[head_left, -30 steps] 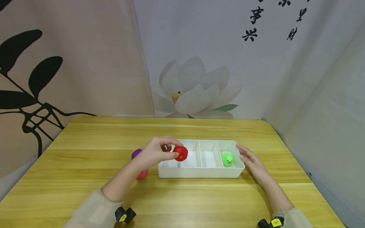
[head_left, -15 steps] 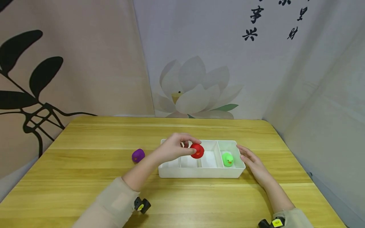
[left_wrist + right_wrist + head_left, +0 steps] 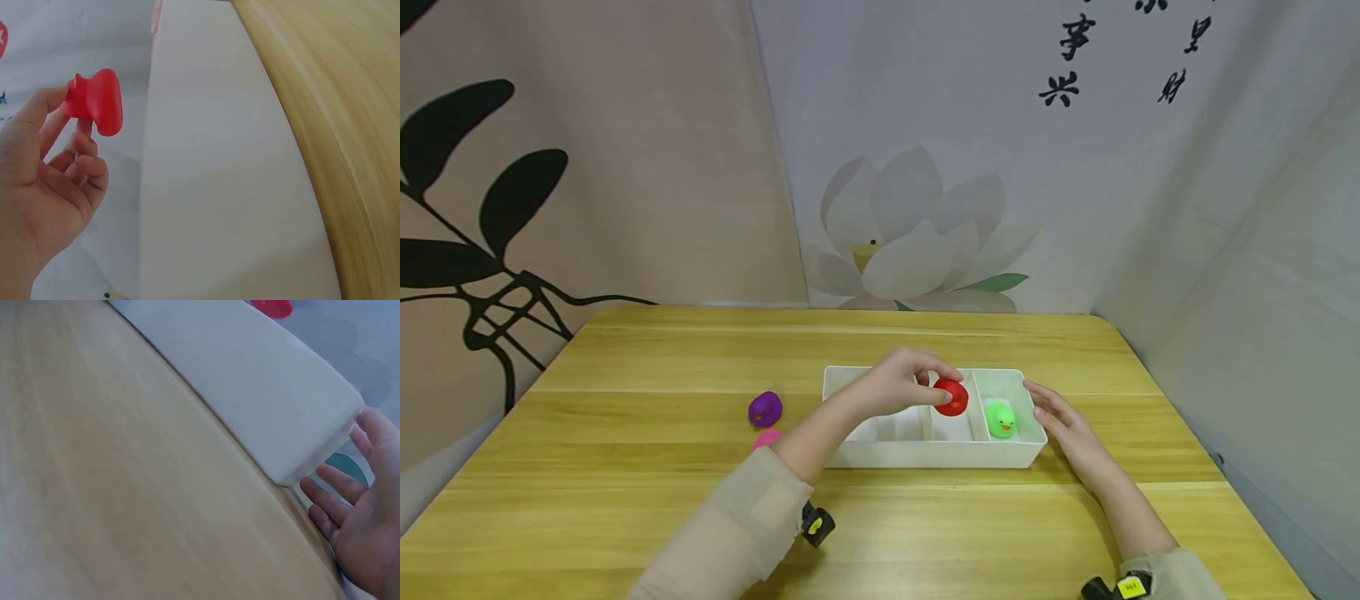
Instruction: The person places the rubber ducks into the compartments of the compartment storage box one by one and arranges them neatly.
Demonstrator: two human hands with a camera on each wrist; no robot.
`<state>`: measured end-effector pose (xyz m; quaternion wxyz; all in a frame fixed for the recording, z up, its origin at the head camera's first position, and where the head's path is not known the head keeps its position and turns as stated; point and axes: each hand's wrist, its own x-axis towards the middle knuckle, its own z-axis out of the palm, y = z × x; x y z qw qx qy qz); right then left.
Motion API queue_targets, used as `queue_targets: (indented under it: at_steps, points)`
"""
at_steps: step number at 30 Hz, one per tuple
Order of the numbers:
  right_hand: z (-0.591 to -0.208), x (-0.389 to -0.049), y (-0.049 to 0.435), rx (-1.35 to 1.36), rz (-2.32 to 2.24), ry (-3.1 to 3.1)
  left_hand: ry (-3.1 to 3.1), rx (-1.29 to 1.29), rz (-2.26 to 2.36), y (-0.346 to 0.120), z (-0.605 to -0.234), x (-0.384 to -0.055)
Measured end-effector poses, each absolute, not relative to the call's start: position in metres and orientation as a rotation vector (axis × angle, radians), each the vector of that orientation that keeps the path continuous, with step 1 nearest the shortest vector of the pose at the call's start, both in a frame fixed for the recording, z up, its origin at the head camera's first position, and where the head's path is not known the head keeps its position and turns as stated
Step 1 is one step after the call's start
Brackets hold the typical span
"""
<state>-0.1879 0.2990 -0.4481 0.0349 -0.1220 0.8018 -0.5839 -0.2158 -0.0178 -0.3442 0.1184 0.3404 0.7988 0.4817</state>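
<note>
A small red rubber duck [image 3: 952, 398] is pinched between the thumb and fingers of my left hand [image 3: 902, 385], above the compartment just left of the rightmost one in the white divided box [image 3: 925, 455]. In the left wrist view the red duck [image 3: 103, 102] shows sideways, held at the fingertips. A green duck [image 3: 1001, 419] sits in the box's rightmost compartment. My right hand [image 3: 1067, 425] rests its loosely extended fingers against the box's right end. The right wrist view shows that hand [image 3: 369, 500] at the box's corner.
Left of the box, a purple duck [image 3: 765, 409] lies on the wooden table [image 3: 880, 533]. Close to it is a pink toy [image 3: 766, 438], partly hidden by my left forearm. A printed curtain [image 3: 925, 167] hangs behind the table.
My left hand has carried the red duck rightward across the box, from its left compartments to above the one beside the green duck. My right hand has stayed at the box's end.
</note>
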Motion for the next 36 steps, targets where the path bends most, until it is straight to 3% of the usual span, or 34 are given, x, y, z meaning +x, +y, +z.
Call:
queue_targets:
  at_steps: [36]
  points:
    - [-0.447,-0.188,0.298,-0.36,-1.765,2.484,2.39,0.848,1.177,0.004,-0.388,-0.243]
